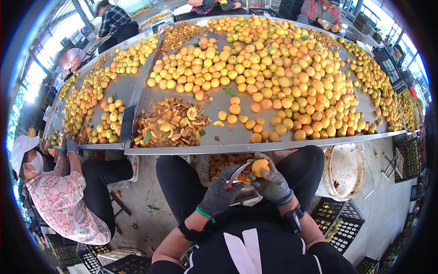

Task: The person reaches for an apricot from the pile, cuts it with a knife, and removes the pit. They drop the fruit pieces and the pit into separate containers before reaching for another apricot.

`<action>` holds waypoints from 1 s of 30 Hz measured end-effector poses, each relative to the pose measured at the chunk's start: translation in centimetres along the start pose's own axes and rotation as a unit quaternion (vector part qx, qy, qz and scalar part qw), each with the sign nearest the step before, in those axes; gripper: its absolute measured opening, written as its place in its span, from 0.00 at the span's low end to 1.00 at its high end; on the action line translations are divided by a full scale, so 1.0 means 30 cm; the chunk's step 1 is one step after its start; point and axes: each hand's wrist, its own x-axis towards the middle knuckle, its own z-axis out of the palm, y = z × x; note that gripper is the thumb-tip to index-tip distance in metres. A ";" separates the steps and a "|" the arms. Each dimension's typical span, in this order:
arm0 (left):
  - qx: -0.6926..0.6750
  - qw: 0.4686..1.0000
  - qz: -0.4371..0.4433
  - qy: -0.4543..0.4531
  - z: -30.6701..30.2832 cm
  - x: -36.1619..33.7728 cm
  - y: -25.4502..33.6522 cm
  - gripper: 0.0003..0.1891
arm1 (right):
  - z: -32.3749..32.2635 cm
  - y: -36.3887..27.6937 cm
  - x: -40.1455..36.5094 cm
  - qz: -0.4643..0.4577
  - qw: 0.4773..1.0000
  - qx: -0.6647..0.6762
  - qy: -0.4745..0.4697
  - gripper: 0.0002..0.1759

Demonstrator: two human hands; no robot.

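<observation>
My left hand (pixel 220 194), in a dark glove with a green cuff, is closed around a knife (pixel 240 172) with a curved blade and a bit of red at its handle. The blade points up and to the right, towards the fruit. My right hand (pixel 275 185), in a grey glove, grips an orange-yellow apricot (pixel 260 167) between thumb and fingers. Both hands are close together above my lap. Below and behind them is a crate (pixel 204 170) holding orange fruit pieces, partly hidden by the hands.
A metal sorting table (pixel 219 149) bears many apricots (pixel 315 91) and a heap of pits and scraps (pixel 171 121). A dirty white bucket (pixel 345 171) and black crates (pixel 349 226) are at right. A co-worker in a pink patterned top (pixel 68 201) sits at left; others sit around the table.
</observation>
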 end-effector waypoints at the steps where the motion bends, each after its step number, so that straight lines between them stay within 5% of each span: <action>1: 0.034 0.999 0.012 0.001 0.003 0.000 0.018 0.25 | 0.016 0.001 -0.011 -0.020 0.998 -0.056 0.018 0.32; 7: 0.095 0.986 -0.121 -0.069 0.003 -0.009 0.086 0.22 | -0.015 0.012 -0.015 -0.084 0.971 -0.224 -0.022 0.34; 17: 0.120 0.990 -0.057 -0.039 0.005 -0.018 0.098 0.22 | 0.052 0.021 -0.033 -0.053 0.986 -0.154 -0.029 0.34; 23: 0.247 0.967 -0.042 -0.042 0.027 -0.043 0.054 0.21 | 0.078 0.031 -0.042 -0.095 0.971 -0.205 -0.073 0.29; 25: 0.284 0.959 0.024 -0.004 0.033 -0.041 0.037 0.20 | 0.088 0.037 -0.049 -0.061 0.979 -0.190 -0.033 0.30; 30: 0.243 0.970 -0.013 -0.019 0.032 0.001 0.045 0.18 | 0.094 0.041 -0.036 -0.001 0.992 -0.116 0.049 0.27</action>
